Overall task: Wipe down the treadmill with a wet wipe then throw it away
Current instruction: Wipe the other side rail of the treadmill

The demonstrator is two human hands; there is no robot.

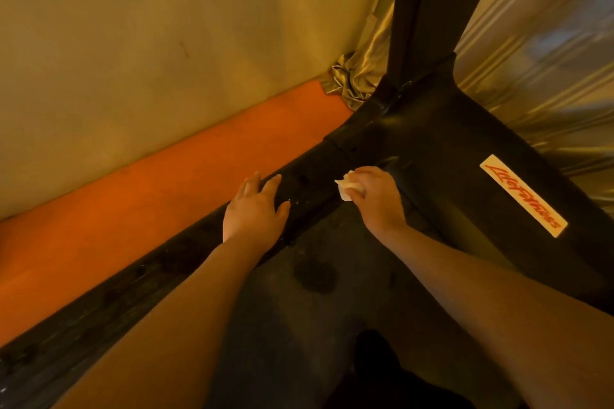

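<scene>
Two hands work low on the treadmill (442,156). The right hand (377,197) clenches the wet wipe (345,188) against the side rail (309,183); the left hand (254,209) rests flat there, fingers straight, seemingly bracing the person.

We found one piece of readable text: a pale rectangular label (523,195) stuck on the black motor hood (465,143) of the treadmill, near its right edge. It carried red slanted lettering that we read as "LifeFitness", running diagonally across the hood. We could make out no other words or numbers.
</scene>
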